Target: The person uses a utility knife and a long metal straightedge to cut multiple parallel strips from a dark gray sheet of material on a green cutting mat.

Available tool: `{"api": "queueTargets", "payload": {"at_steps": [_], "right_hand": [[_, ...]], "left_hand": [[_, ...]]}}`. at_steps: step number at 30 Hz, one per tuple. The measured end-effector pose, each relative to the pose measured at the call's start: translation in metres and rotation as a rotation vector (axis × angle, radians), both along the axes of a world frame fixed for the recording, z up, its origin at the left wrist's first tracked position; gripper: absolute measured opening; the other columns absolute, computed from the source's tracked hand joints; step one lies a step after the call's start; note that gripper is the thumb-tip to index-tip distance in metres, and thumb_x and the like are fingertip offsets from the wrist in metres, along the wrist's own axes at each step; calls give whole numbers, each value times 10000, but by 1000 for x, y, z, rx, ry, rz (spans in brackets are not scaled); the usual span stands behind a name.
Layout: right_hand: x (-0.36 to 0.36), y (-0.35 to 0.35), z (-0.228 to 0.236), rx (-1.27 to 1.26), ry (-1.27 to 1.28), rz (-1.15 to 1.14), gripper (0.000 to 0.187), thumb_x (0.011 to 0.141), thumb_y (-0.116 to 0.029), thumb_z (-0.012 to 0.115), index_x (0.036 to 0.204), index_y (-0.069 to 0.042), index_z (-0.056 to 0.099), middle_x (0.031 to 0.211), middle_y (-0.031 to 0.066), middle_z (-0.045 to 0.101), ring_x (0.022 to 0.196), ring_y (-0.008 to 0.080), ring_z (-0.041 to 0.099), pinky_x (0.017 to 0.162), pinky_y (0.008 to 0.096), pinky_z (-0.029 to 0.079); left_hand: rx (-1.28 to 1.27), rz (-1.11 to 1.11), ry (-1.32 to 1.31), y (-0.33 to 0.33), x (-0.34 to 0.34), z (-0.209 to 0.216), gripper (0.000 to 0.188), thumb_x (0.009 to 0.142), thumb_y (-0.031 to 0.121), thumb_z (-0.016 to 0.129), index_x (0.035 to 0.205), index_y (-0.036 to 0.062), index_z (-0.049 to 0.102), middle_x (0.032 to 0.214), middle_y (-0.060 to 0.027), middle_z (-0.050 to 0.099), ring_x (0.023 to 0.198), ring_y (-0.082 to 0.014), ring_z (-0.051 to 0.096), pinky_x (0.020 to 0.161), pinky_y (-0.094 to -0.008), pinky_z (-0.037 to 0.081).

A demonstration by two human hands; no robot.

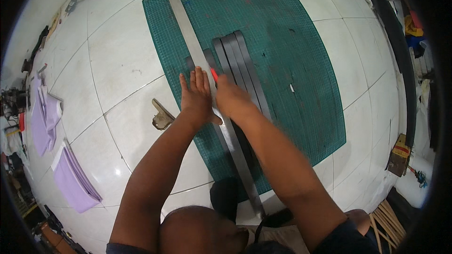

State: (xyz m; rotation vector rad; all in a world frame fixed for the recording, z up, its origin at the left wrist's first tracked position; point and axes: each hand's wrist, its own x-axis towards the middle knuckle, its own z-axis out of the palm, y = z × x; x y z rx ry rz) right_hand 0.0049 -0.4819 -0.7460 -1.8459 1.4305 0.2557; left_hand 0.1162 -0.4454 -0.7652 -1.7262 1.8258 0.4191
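A long metal ruler (pixel 183 26) lies lengthwise over a green cutting mat (pixel 296 51). My left hand (pixel 195 99) presses flat on the ruler's middle, fingers stretched out and thumb toward its right side. Close beside it, my right hand (pixel 233 98) is closed round a red-handled cutter (pixel 214 74), held along the ruler's right edge; the blade is hidden. Dark grey material (pixel 208 55) shows beneath the ruler. Several dark grey strips (pixel 242 63) lie side by side just right of my right hand.
Left of the mat, a worn metal clip-like piece (pixel 163 116) rests on white floor tiles (pixel 127 70). Folded lilac fabric (pixel 75 181) lies farther left, with another lilac piece (pixel 44 115) beyond. Thin wooden sticks (pixel 388 223) are at the lower right. A small white scrap (pixel 292 88) is on the mat.
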Motion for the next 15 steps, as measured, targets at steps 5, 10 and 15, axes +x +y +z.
{"api": "queueTargets", "payload": {"at_steps": [5,10,15], "right_hand": [[-80,112,12,197,99,-14,279,1025,-155,401,1249,8,425,1113,311,671,1058,483,662,932,553,498],[-156,224,31,464,268,-63,270,984,-163,441,1207,-11,418,1036,317,671,979,505,668,859,587,511],[-190,254,49,431,319,5,258,1007,-163,431,1219,-17,429,1054,284,670,984,487,674,878,584,508]], "left_hand": [[2,1,-6,4,3,2,1572,507,811,803,1576,-80,73,1661,-271,68,1557,-373,97,1221,-623,77],[-31,23,45,9,8,-5,1603,467,805,826,1573,-85,81,1653,-279,88,1554,-375,111,1228,-612,79],[-29,28,62,2,3,-5,1642,431,806,840,1573,-84,65,1655,-274,86,1554,-366,122,1225,-615,119]]}}
